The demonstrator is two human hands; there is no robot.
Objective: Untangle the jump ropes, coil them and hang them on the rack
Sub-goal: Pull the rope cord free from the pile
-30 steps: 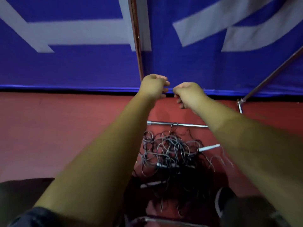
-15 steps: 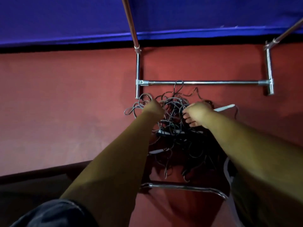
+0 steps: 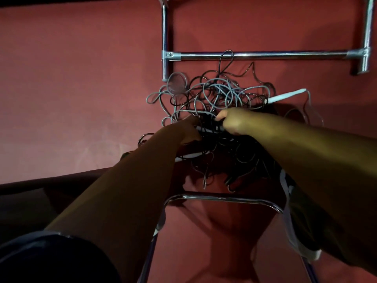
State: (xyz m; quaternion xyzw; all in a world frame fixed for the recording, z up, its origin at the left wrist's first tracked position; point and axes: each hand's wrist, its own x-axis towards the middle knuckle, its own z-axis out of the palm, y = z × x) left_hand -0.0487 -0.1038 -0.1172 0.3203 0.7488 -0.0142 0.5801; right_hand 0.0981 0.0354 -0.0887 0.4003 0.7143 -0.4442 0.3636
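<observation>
Red flooring [image 3: 81,99] fills the dim view. Curled into a fist with the thumb on top, the right hand [image 3: 234,121] grips dark cords at the middle of the tangled heap of grey and black jump ropes [image 3: 214,94]. The left hand [image 3: 186,130] is pushed into the heap just beside it. Its fingers are buried among the cords, so whether they pinch anything cannot be told. The heap lies on the floor between the two tubes of the chrome metal rack base [image 3: 265,55], and one thin loop crosses the far crossbar. A slim white rope handle [image 3: 285,96] sticks out to the right of the heap. Both bare forearms reach in from below, the left one from a dark sleeve [image 3: 51,260].
</observation>
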